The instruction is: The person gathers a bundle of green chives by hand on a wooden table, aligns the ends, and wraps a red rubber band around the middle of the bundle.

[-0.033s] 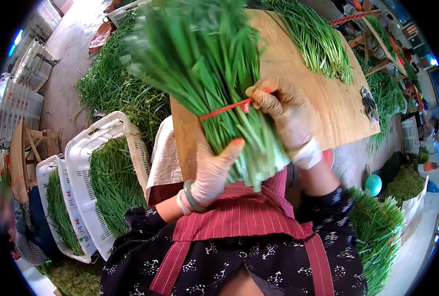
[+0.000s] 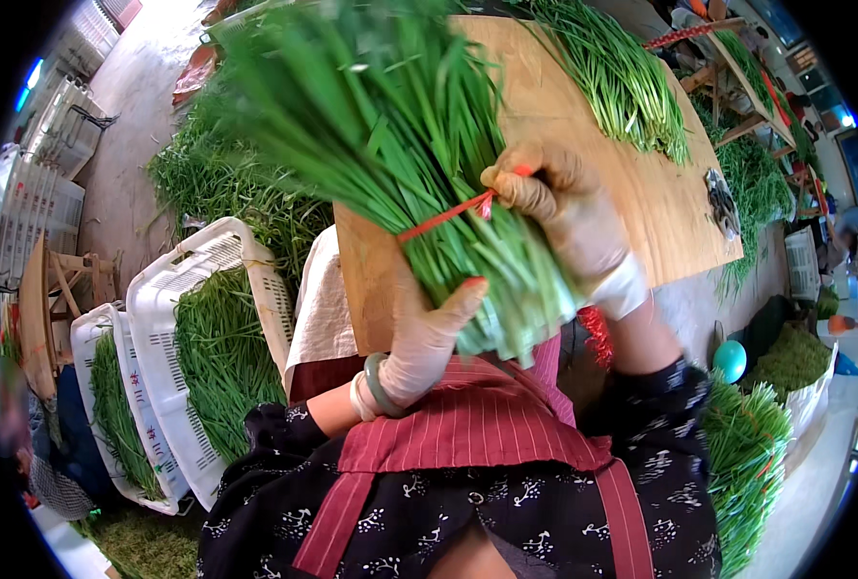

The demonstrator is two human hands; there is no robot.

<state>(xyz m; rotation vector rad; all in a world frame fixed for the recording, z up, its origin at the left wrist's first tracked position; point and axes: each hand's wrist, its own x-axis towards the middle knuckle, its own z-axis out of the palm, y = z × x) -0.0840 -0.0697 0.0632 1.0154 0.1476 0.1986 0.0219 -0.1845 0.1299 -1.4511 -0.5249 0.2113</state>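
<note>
A large bunch of garlic chives (image 2: 419, 125) is held tilted above the wooden board, its leaf tips blurred at the upper left and its pale stalk ends toward my apron. Around its lower part runs a red tie (image 2: 440, 218). My left hand (image 2: 419, 343), in a thin pale glove, supports the bunch from below at the stalk end, thumb lying over the stalks; its other fingers are hidden underneath. My right hand (image 2: 569, 217), also gloved, is closed at the bunch's right side, with thumb and forefinger pinched at the knotted end of the tie.
More chives (image 2: 622, 87) lie across the far side of the board (image 2: 660, 222), with a dark metal tool (image 2: 721, 205) at its right edge. White crates (image 2: 149, 289) of chives stand at left. Loose greens (image 2: 226, 174) heap beyond them. Red strands (image 2: 598, 338) hang beside my right wrist.
The bunch has tipped, its leafy end swinging left and down. Both hands have shifted slightly right with it, still gripping. Red strands now show beside the right wrist.
</note>
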